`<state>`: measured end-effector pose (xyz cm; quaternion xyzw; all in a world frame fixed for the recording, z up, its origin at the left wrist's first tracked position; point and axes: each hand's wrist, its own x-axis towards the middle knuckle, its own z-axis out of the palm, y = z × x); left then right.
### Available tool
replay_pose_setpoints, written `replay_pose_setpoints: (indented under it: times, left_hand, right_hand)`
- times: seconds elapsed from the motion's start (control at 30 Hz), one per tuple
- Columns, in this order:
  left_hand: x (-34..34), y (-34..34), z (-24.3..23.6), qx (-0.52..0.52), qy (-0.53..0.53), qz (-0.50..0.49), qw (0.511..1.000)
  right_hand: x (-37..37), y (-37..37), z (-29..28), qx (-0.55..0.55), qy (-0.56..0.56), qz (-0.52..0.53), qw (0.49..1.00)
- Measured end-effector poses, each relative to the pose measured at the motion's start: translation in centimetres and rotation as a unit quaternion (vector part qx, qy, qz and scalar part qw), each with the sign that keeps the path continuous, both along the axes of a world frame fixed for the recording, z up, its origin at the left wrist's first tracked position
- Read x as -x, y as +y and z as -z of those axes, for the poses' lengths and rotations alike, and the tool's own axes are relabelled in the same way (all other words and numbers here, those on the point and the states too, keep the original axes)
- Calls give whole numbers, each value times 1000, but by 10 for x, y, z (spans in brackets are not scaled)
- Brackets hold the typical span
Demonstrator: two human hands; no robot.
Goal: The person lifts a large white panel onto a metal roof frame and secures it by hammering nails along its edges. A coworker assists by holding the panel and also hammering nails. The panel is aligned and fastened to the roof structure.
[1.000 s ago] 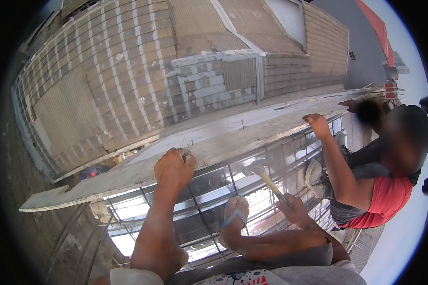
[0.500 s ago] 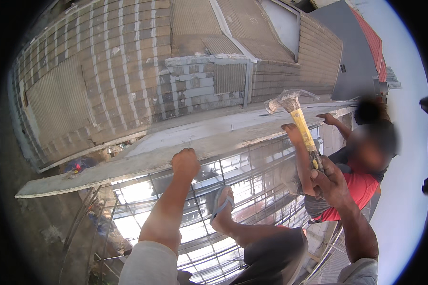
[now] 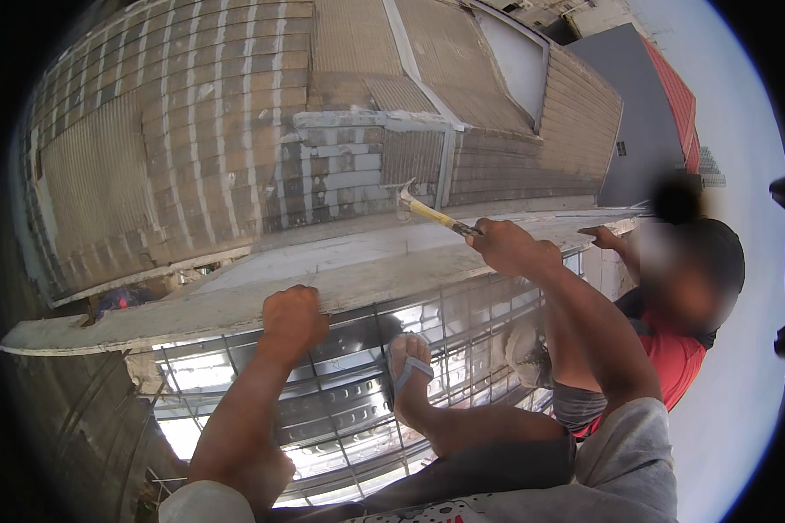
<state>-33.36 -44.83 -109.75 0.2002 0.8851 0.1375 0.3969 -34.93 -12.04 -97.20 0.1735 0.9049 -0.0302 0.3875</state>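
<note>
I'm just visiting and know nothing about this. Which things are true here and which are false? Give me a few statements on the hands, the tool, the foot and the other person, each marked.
1. The right hand holds a hammer. True.
2. The left hand also grips the hammer. False: it is at the near edge of the board.
3. The hammer's head is to the left of the right hand. True.
4. The foot wears a closed boot. False: it is in an open sandal.
5. The other person has a red sleeve. True.
</note>
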Motion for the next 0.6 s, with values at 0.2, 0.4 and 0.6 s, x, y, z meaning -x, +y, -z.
replay_pose_setpoints:
  times: [0.2, 0.4, 0.6]
  left_hand:
    - [-25, 13, 12, -57, 199, -42, 977]
    - [-28, 48, -3, -128, 125, 7, 984]
    - [-28, 119, -2, -136, 119, 16, 983]
  right_hand:
    - [-3, 49, 55, -8, -1, -87, 996]
    - [7, 86, 74, 74, 39, -119, 989]
    - [22, 127, 106, 45, 11, -191, 980]
